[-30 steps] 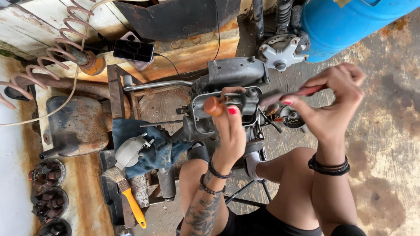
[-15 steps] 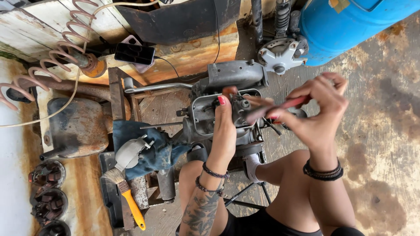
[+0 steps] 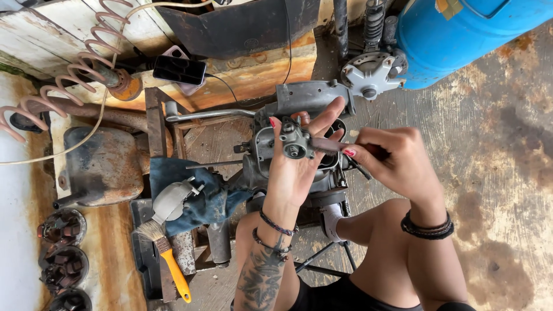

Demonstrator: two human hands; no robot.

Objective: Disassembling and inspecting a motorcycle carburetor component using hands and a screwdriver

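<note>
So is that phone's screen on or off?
Off, it seems. The phone lies on the rusty bench with a dark screen, a cable plugged in.

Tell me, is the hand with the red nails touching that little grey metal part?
Touching. The head view shows the left hand cradling the small grey metal part on its palm and fingers, no gap showing.

My left hand (image 3: 294, 173) holds the carburetor (image 3: 295, 143) above the engine (image 3: 288, 144); paintbrush (image 3: 164, 253) lies left, phone (image 3: 180, 70) behind.
</note>
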